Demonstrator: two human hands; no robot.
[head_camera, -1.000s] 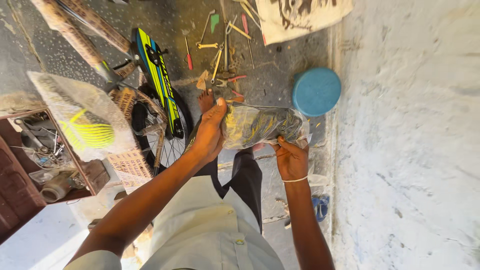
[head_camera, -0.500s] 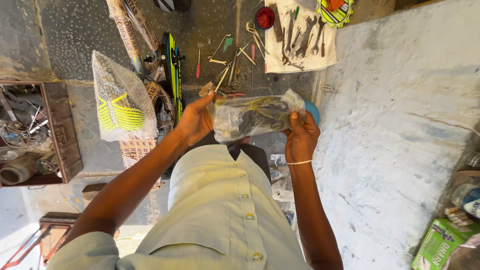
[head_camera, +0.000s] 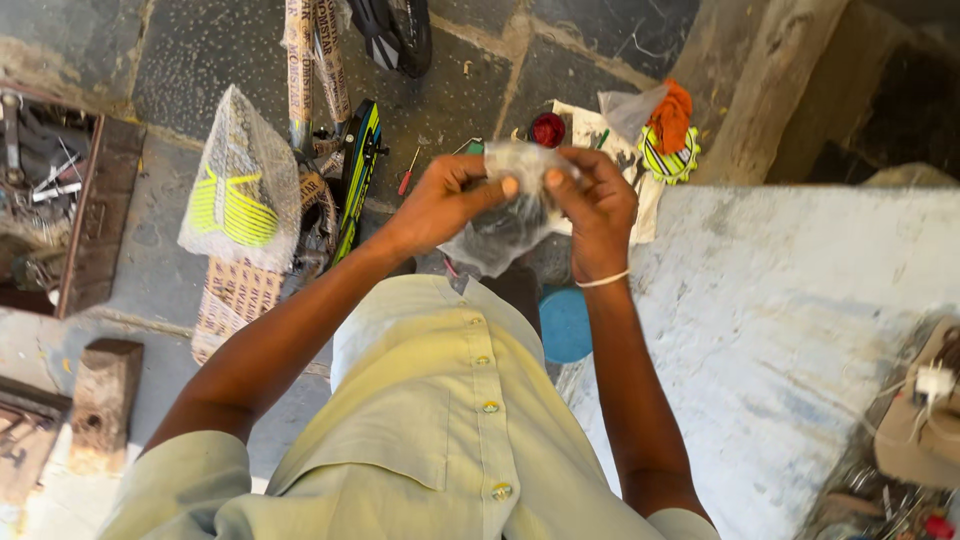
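Rough grey stone floor (head_camera: 200, 60) beneath left hand (head_camera: 445, 200) and right hand (head_camera: 595, 205), both pinching a crinkled clear plastic bag (head_camera: 500, 230).

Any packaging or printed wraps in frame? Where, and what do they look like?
Clear plastic bag: crumpled, dark contents, held by left hand and right hand.
Mesh-wrapped part: left, whitish netting over yellow-striped piece.
Printed cardboard wrap: brown, around bike tubes, top centre.

Left hand (head_camera: 445, 200) and right hand (head_camera: 595, 200) raised together (fingertips pinched).
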